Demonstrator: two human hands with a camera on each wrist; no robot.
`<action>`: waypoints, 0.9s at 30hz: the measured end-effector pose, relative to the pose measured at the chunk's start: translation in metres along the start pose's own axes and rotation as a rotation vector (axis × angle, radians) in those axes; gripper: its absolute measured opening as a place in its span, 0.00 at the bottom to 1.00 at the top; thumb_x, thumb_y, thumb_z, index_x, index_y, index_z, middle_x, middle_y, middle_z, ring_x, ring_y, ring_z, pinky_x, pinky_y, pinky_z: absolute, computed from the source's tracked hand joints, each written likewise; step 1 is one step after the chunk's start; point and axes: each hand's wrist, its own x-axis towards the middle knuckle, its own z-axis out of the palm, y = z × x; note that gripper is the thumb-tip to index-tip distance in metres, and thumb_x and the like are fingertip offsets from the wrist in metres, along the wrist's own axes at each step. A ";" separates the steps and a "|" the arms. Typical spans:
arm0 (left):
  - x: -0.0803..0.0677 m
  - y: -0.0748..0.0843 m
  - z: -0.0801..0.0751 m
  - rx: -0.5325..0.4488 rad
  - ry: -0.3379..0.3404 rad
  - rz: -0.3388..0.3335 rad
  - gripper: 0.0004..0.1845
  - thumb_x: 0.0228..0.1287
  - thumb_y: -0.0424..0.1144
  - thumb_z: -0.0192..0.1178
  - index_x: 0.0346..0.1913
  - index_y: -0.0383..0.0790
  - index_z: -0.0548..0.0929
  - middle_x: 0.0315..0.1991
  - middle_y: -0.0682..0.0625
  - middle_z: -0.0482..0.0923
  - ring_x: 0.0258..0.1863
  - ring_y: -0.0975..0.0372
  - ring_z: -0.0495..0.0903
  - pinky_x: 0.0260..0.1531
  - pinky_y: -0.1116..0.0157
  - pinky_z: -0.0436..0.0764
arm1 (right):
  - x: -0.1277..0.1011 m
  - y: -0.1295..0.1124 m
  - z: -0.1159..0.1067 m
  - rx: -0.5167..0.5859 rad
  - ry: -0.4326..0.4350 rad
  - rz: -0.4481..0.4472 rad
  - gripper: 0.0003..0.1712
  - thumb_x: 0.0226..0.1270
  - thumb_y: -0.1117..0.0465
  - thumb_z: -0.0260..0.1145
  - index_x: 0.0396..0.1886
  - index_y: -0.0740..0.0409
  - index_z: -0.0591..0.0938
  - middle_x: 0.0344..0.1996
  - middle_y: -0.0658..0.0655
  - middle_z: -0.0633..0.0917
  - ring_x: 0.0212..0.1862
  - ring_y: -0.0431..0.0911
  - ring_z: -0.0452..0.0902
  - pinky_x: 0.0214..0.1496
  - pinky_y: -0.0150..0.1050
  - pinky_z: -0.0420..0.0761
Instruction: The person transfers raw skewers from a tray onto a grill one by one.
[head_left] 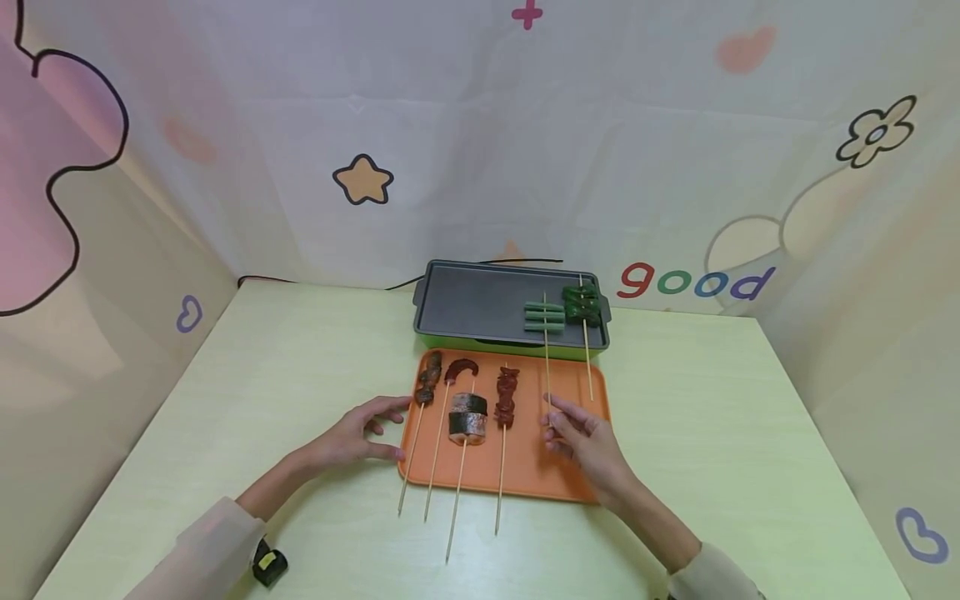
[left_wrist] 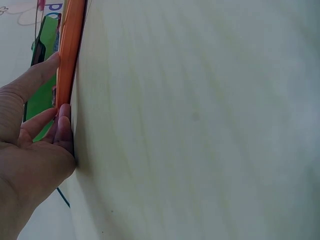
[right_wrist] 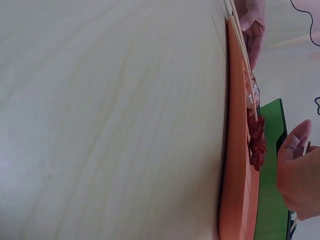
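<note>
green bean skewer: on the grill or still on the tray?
On the grill: the green bean skewer has its beans on the dark grill plate; its stick overhangs the orange tray.

Pale beige sleeves cover both forearms; the hands (head_left: pixel 352 437) are bare.

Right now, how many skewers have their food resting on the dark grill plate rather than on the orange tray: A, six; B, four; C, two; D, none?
C: two green vegetable skewers lie with their food on the grill plate, while the other four skewers rest on the orange tray.
</note>
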 end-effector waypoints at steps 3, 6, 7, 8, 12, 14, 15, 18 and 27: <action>0.000 0.001 0.000 -0.005 0.000 -0.004 0.43 0.60 0.38 0.75 0.75 0.35 0.67 0.64 0.39 0.74 0.60 0.51 0.72 0.52 0.68 0.74 | -0.002 -0.001 -0.001 -0.013 -0.016 0.000 0.27 0.82 0.63 0.54 0.76 0.64 0.67 0.44 0.50 0.86 0.42 0.38 0.83 0.48 0.29 0.85; -0.001 0.001 0.000 -0.005 -0.001 -0.003 0.43 0.60 0.39 0.75 0.75 0.35 0.67 0.64 0.39 0.74 0.60 0.51 0.72 0.52 0.69 0.74 | -0.006 -0.002 -0.003 -0.043 -0.019 0.007 0.27 0.82 0.61 0.55 0.75 0.65 0.68 0.45 0.51 0.87 0.42 0.39 0.84 0.49 0.31 0.85; -0.001 0.001 0.000 -0.004 -0.001 -0.002 0.43 0.60 0.39 0.75 0.75 0.35 0.67 0.64 0.39 0.74 0.60 0.51 0.72 0.52 0.69 0.74 | -0.007 -0.001 -0.004 -0.056 -0.023 0.013 0.27 0.82 0.61 0.55 0.75 0.65 0.68 0.46 0.52 0.87 0.43 0.39 0.84 0.49 0.31 0.85; -0.001 0.001 0.000 -0.004 -0.001 -0.001 0.43 0.60 0.38 0.75 0.75 0.35 0.67 0.63 0.39 0.74 0.59 0.52 0.72 0.51 0.69 0.74 | -0.009 -0.001 -0.005 -0.068 -0.026 0.020 0.28 0.81 0.60 0.56 0.75 0.65 0.68 0.47 0.53 0.87 0.43 0.40 0.84 0.50 0.31 0.85; 0.000 -0.001 0.002 -0.005 -0.001 0.022 0.42 0.60 0.38 0.75 0.75 0.33 0.67 0.63 0.37 0.75 0.59 0.51 0.73 0.51 0.69 0.74 | -0.020 0.003 -0.012 -0.096 -0.088 0.043 0.31 0.79 0.60 0.59 0.75 0.70 0.67 0.51 0.56 0.88 0.46 0.39 0.86 0.52 0.32 0.85; -0.001 -0.004 0.003 -0.010 -0.004 0.022 0.42 0.60 0.38 0.75 0.75 0.33 0.67 0.63 0.37 0.75 0.59 0.51 0.73 0.51 0.69 0.74 | -0.028 0.007 -0.014 -0.082 -0.149 0.061 0.34 0.78 0.61 0.61 0.75 0.73 0.64 0.53 0.57 0.88 0.47 0.38 0.86 0.53 0.32 0.85; -0.001 -0.004 0.004 -0.013 -0.005 0.020 0.43 0.60 0.38 0.75 0.75 0.33 0.67 0.63 0.37 0.75 0.59 0.51 0.72 0.51 0.69 0.74 | -0.031 0.010 -0.015 -0.070 -0.181 0.072 0.35 0.77 0.61 0.62 0.75 0.74 0.63 0.54 0.58 0.88 0.47 0.38 0.87 0.54 0.32 0.85; -0.003 -0.005 0.006 -0.025 -0.003 0.003 0.43 0.59 0.38 0.75 0.75 0.34 0.67 0.62 0.38 0.75 0.59 0.51 0.72 0.52 0.70 0.75 | -0.041 0.018 -0.013 -0.041 -0.265 0.113 0.37 0.76 0.61 0.64 0.76 0.74 0.62 0.55 0.61 0.87 0.50 0.41 0.87 0.55 0.34 0.85; -0.001 0.001 0.000 -0.015 -0.004 -0.010 0.43 0.60 0.38 0.75 0.75 0.35 0.67 0.61 0.39 0.74 0.57 0.52 0.71 0.52 0.68 0.74 | -0.057 0.034 0.008 -0.039 -0.422 0.129 0.37 0.71 0.64 0.69 0.73 0.76 0.65 0.53 0.65 0.87 0.49 0.44 0.88 0.52 0.38 0.86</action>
